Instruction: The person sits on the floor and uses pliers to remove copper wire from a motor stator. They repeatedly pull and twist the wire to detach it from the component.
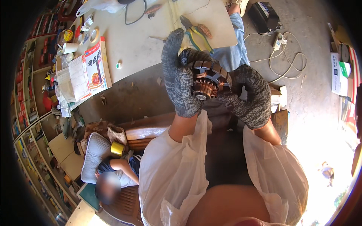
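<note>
A motor armature [212, 78] with dark metal segments, copper windings and a copper commutator is held up between my hands, its shaft end pointing toward me. My left hand [180, 77], in a grey knitted glove, is wrapped round its left side, with the thumb and fingers partly hidden behind it. My right hand [252, 96], gloved alike, has its curled fingers gripping the right side. Just beyond the armature, green-and-yellow pliers [197, 37] lie on the pale tabletop [135, 43]. A bundle of copper wire [205, 31] lies beside the pliers.
A booklet [96, 66], papers and tape rolls crowd the table's left side. A person's denim-clad leg [235, 37] is at its right edge. A cable with a power strip [279, 41] and a black box [264, 17] are on the floor. Another person [126, 169] lies on a wooden bench.
</note>
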The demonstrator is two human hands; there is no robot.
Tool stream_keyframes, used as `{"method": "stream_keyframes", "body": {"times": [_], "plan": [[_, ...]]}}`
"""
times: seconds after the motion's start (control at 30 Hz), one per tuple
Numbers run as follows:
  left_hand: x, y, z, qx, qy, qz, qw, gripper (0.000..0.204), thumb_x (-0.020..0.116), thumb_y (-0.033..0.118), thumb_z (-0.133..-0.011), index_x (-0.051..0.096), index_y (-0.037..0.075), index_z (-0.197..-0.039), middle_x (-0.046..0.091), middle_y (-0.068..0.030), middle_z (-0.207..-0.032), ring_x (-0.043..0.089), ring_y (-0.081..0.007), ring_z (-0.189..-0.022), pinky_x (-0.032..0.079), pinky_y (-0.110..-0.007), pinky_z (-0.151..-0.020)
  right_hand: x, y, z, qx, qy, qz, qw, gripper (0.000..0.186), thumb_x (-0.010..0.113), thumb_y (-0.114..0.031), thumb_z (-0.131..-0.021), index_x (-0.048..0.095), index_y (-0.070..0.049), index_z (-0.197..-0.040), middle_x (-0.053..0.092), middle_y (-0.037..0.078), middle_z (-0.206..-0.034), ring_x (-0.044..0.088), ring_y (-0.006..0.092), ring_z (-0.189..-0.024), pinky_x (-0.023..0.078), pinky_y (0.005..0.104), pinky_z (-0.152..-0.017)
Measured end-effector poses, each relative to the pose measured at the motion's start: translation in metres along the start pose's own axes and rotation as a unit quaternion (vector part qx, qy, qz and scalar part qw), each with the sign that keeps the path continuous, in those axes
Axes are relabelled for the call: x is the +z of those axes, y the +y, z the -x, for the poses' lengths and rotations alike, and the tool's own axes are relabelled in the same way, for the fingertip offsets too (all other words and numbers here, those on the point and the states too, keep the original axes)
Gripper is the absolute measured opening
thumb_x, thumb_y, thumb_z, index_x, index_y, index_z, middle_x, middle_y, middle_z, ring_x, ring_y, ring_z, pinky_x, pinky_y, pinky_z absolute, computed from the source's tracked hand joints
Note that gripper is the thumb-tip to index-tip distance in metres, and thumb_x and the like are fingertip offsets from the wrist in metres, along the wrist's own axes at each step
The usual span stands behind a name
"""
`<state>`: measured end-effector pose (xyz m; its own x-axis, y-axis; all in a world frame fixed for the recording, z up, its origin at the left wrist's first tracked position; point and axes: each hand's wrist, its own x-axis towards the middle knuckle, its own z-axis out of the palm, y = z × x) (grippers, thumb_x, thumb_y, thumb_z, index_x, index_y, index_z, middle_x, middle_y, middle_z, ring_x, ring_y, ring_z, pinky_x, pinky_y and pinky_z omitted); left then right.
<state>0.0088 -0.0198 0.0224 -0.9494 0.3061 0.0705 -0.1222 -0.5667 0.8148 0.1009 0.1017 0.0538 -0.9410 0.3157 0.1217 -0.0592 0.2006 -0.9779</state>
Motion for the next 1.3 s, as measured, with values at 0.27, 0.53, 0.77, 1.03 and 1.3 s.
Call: {"method": "stream_keyframes", "body": {"times": [0.27, 0.53, 0.77, 1.03, 1.3], "plan": [[0.002, -0.015, -0.013, -0.060, -0.048, 0.033, 0.997, 0.044, 0.044, 0.033, -0.092, 0.043, 0.000, -0.122, 0.059, -0.0119, -0.097, 0.061, -0.0205, -0.086, 0.052, -0.033, -0.075, 0.003, 0.008, -0.006, 0.062, 0.027, 0.096, 0.993, 0.030, 0.074, -0.012, -0.068, 0.057, 0.000, -0.089, 0.056, 0.005, -0.072, 0.052, 0.0120, -0.061, 0.044, 0.0267, -0.058], [-0.077, -0.041, 0.022, -0.353, 0.156, 0.194, 0.902, 0.026, 0.055, 0.028, -0.085, 0.061, 0.006, -0.096, 0.064, -0.0075, -0.089, 0.062, -0.0192, -0.078, 0.054, -0.031, -0.063, 0.025, 0.057, -0.015, 0.115, -0.135, 0.108, 0.978, 0.025, 0.067, -0.024, -0.077, 0.060, -0.001, -0.084, 0.063, 0.017, -0.076, 0.061, 0.0311, -0.070, 0.047, 0.0358, -0.063], [-0.105, 0.001, 0.010, -0.258, 0.129, 0.230, 0.929, 0.023, 0.055, 0.026, -0.084, 0.062, 0.006, -0.093, 0.064, -0.0055, -0.083, 0.062, -0.0174, -0.070, 0.052, -0.028, -0.055, 0.102, 0.110, -0.099, 0.020, -0.004, 0.247, 0.969, 0.024, 0.060, -0.022, -0.081, 0.058, -0.003, -0.097, 0.063, 0.015, -0.091, 0.061, 0.0300, -0.084, 0.048, 0.0375, -0.074], [-0.082, 0.025, -0.004, -0.175, 0.168, 0.141, 0.960, 0.024, 0.057, 0.020, -0.084, 0.058, 0.003, -0.101, 0.060, -0.0059, -0.089, 0.058, -0.0159, -0.079, 0.049, -0.027, -0.070, 0.150, 0.165, -0.143, -0.021, -0.098, 0.375, 0.922, 0.023, 0.057, -0.016, -0.080, 0.055, 0.000, -0.095, 0.060, 0.018, -0.091, 0.057, 0.0359, -0.088, 0.045, 0.0411, -0.077], [-0.043, 0.016, -0.017, -0.088, 0.108, -0.012, 0.990, 0.017, 0.055, 0.013, -0.085, 0.057, 0.002, -0.098, 0.058, -0.0043, -0.089, 0.055, -0.0108, -0.080, 0.044, -0.024, -0.074, 0.020, 0.071, -0.041, 0.228, -0.038, -0.037, 0.972, 0.022, 0.054, -0.021, -0.085, 0.053, -0.005, -0.101, 0.053, 0.002, -0.081, 0.047, 0.0095, -0.068, 0.040, 0.0228, -0.061]]}}
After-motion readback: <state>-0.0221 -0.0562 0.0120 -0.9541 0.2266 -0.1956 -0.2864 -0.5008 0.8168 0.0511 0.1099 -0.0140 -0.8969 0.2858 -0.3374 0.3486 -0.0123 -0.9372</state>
